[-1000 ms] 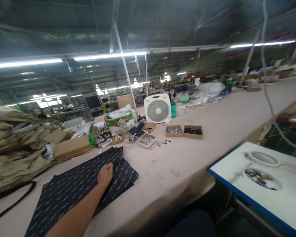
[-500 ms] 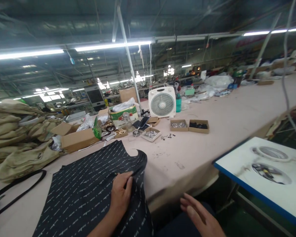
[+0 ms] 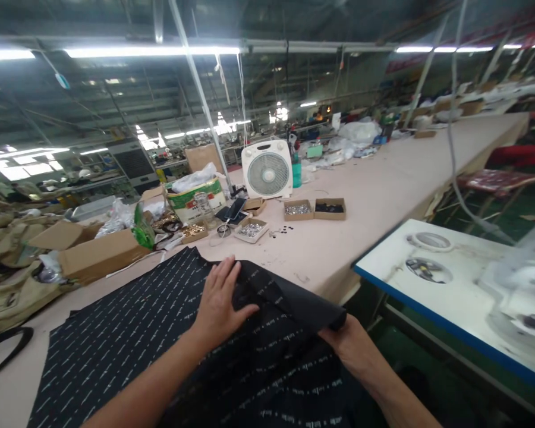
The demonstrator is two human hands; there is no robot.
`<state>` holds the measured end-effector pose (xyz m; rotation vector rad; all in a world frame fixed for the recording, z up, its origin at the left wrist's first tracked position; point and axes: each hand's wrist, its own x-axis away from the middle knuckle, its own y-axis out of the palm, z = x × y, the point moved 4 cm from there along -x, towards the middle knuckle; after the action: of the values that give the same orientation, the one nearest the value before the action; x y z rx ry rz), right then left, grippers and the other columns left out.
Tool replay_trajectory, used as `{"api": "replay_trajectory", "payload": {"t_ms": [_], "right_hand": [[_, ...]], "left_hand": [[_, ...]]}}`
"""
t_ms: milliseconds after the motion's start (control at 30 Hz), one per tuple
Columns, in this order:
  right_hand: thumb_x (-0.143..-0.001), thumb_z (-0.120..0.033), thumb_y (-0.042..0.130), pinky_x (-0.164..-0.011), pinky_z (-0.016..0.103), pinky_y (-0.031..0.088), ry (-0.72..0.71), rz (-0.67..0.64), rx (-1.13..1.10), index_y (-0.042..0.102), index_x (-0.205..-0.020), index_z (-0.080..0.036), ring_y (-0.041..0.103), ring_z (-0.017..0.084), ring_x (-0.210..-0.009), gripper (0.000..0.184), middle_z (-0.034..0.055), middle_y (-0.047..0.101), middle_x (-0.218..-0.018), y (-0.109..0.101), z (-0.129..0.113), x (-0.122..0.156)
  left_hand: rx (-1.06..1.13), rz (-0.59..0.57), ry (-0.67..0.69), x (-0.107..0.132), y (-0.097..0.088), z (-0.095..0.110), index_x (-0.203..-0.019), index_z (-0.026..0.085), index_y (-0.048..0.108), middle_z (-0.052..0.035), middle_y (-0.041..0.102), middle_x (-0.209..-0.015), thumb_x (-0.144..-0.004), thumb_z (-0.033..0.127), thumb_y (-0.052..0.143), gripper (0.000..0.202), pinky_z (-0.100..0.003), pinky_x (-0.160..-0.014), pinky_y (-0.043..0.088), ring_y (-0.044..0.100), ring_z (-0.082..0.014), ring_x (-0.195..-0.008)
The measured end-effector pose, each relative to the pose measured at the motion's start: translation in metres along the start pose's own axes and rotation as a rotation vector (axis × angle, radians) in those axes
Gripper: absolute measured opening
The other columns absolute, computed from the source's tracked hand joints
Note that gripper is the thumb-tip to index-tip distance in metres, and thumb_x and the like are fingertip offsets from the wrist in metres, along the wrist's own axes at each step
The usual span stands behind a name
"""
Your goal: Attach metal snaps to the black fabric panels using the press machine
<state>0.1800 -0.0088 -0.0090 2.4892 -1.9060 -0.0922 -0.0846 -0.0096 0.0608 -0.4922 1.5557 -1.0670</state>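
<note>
The left hand [image 3: 218, 300] lies palm down on the black cloth [image 3: 116, 351], fingers spread and apart, pressing without gripping. The right hand [image 3: 346, 343] is clamped on a corner of the same cloth, pinching it at the table's front edge and holding it up, so a dark flap [image 3: 289, 297] rises between the two hands. From the left hand the cloth's main spread runs down and left, while the lifted corner lies to the right, so the left hand is nearer the bulk and the right hand is nearer the free corner. The cloth's long axis is hard to judge because its far end passes out of view, but it seems to cross the table toward the person. Both forearms come in from the bottom corners and converge on the cloth. Beyond the fingertips, the pale table [image 3: 361, 238] carries a cardboard box [image 3: 98, 257], a tray of metal studs [image 3: 251, 230], two small boxes [image 3: 297, 209] [image 3: 330, 208], and a white fan [image 3: 267, 169]. To the right stands a white bench [image 3: 428, 279] with a blue edge.
</note>
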Motion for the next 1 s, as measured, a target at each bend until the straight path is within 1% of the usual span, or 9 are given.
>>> {"api": "replay_trajectory", "payload": {"t_ms": [133, 267, 400, 500, 567, 667, 700, 767, 1000], "right_hand": [[-0.081, -0.049, 0.073, -0.106, 0.051, 0.047, 0.092, 0.042, -0.03, 0.074, -0.114, -0.019, 0.067, 0.035, -0.112, 0.045, 0.0091, 0.075, -0.115, -0.024, 0.004, 0.013], [-0.079, -0.049, 0.072, -0.102, 0.054, 0.049, 0.103, 0.221, 0.225, 0.065, -0.128, -0.018, 0.067, 0.036, -0.11, 0.059, 0.0131, 0.071, -0.123, -0.049, 0.007, 0.023], [-0.078, -0.047, 0.074, -0.115, 0.056, 0.032, -0.29, 0.573, 0.81, 0.041, -0.15, -0.018, 0.044, 0.037, -0.138, 0.085, 0.0158, 0.047, -0.151, -0.054, -0.046, 0.043], [-0.079, -0.043, 0.076, -0.119, 0.056, 0.022, -0.564, 0.374, 1.107, 0.036, -0.152, -0.019, 0.031, 0.036, -0.146, 0.086, 0.0141, 0.04, -0.156, -0.022, -0.08, 0.04], [-0.076, -0.04, 0.079, -0.118, 0.056, 0.022, -0.566, 0.132, 1.155, 0.043, -0.147, -0.018, 0.036, 0.036, -0.143, 0.083, 0.0145, 0.049, -0.15, -0.001, -0.079, 0.027], [-0.083, -0.028, 0.071, -0.1, 0.046, 0.041, -0.372, -0.138, 1.028, 0.068, -0.111, -0.021, 0.064, 0.028, -0.106, 0.029, 0.0071, 0.073, -0.109, 0.013, -0.051, 0.007], [-0.086, -0.024, 0.067, -0.089, 0.04, 0.045, -0.285, -0.173, 0.96, 0.07, -0.094, -0.02, 0.066, 0.024, -0.091, 0.01, 0.0038, 0.074, -0.093, 0.013, -0.041, 0.002], [-0.089, -0.02, 0.06, -0.071, 0.03, 0.043, -0.14, -0.184, 0.813, 0.064, -0.075, -0.019, 0.062, 0.018, -0.074, 0.014, 0.0002, 0.067, -0.075, 0.011, -0.027, -0.003], [-0.092, -0.025, 0.055, -0.065, 0.026, 0.037, 0.013, -0.217, 0.533, 0.063, -0.08, -0.019, 0.058, 0.016, -0.074, 0.016, -0.0015, 0.063, -0.076, 0.01, -0.027, -0.002]], "left_hand": [[0.101, -0.214, 0.021, -0.049, 0.007, -0.012, -0.15, 0.017, 0.035, -0.0155, 0.04, -0.155, -0.064, 0.059, 0.081, 0.106, -0.053, -0.122, 0.017, 0.034, -0.0359, -0.144], [0.404, -0.704, -0.073, -0.052, 0.039, 0.008, -0.099, 0.024, 0.072, -0.0056, 0.074, -0.094, -0.083, 0.044, 0.062, 0.028, -0.039, -0.09, 0.049, 0.066, -0.0278, -0.09], [0.583, -0.828, 0.021, -0.043, 0.052, 0.037, -0.092, 0.022, 0.07, -0.0025, 0.072, -0.09, -0.087, 0.03, 0.051, 0.021, -0.029, -0.074, 0.046, 0.062, -0.0214, -0.081], [0.711, -0.86, 0.103, -0.045, 0.051, 0.057, -0.097, 0.018, 0.068, -0.0024, 0.069, -0.092, -0.085, 0.024, 0.05, 0.022, -0.027, -0.075, 0.044, 0.058, -0.0185, -0.083], [0.799, -0.865, 0.114, -0.048, 0.047, 0.068, -0.095, 0.016, 0.066, -0.001, 0.067, -0.089, -0.084, 0.02, 0.05, 0.02, -0.026, -0.075, 0.043, 0.056, -0.0162, -0.081], [0.804, -0.894, 0.08, -0.05, 0.041, 0.075, -0.087, 0.017, 0.064, 0.0019, 0.063, -0.08, -0.085, 0.03, 0.057, 0.015, -0.024, -0.068, 0.041, 0.054, -0.0139, -0.074], [0.773, -0.924, 0.071, -0.049, 0.039, 0.076, -0.087, 0.018, 0.064, 0.0027, 0.062, -0.078, -0.083, 0.038, 0.063, 0.021, -0.023, -0.066, 0.04, 0.053, -0.0139, -0.072], [0.701, -0.996, 0.079, -0.046, 0.037, 0.074, -0.092, 0.019, 0.065, 0.003, 0.065, -0.081, -0.071, 0.049, 0.076, 0.038, -0.023, -0.064, 0.039, 0.056, -0.0154, -0.074], [0.489, -1.143, 0.18, -0.041, 0.042, 0.066, -0.088, 0.019, 0.071, 0.0003, 0.07, -0.079, -0.07, 0.021, 0.068, 0.019, -0.024, -0.066, 0.039, 0.061, -0.0182, -0.075]]}}
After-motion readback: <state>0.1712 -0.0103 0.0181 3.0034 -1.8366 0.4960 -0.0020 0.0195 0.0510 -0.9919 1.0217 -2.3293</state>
